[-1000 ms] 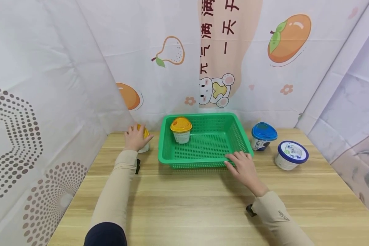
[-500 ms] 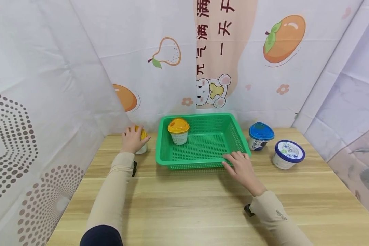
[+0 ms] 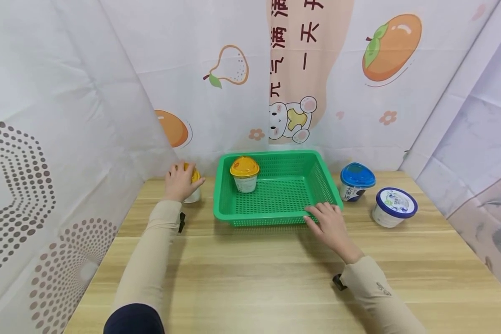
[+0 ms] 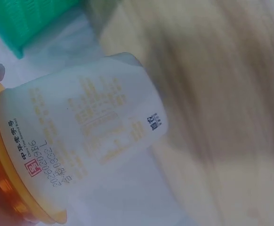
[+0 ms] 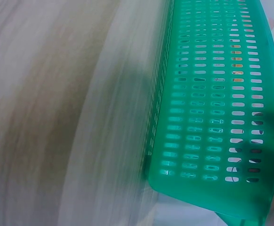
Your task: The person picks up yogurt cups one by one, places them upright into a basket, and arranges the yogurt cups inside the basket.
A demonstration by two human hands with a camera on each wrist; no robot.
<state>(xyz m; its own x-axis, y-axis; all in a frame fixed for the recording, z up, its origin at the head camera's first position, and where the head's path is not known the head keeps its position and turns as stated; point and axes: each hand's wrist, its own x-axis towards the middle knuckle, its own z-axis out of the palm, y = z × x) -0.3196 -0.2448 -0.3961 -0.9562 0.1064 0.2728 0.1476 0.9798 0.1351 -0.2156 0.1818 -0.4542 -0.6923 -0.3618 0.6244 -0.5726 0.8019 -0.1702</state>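
Note:
A white yogurt cup [image 4: 90, 117] with an orange-yellow lid is at the left of the table. My left hand [image 3: 179, 183] grips it from above by the lid [image 4: 5, 174], with a fingertip at the lid's rim in the left wrist view. To its right stands a green plastic basket [image 3: 267, 217]. Inside, at the back left, sits a matching yogurt cup [image 3: 245, 175] with the same yellow lid. My right hand [image 3: 327, 227] holds the basket's front rim near the right corner, fingers over the edge; the right wrist view shows the perforated wall [image 5: 207, 117] up close.
Right of the basket stand a cup with a blue domed lid [image 3: 356, 181] and a round white tub with a dark blue-rimmed lid [image 3: 395, 206]. The wooden table [image 3: 254, 278] is bounded at the back and sides by printed white curtains [image 3: 158, 46].
My left hand and the yogurt cup have risen slightly against the tabletop. The right hand stays on the basket rim; the whole head view shifts a little.

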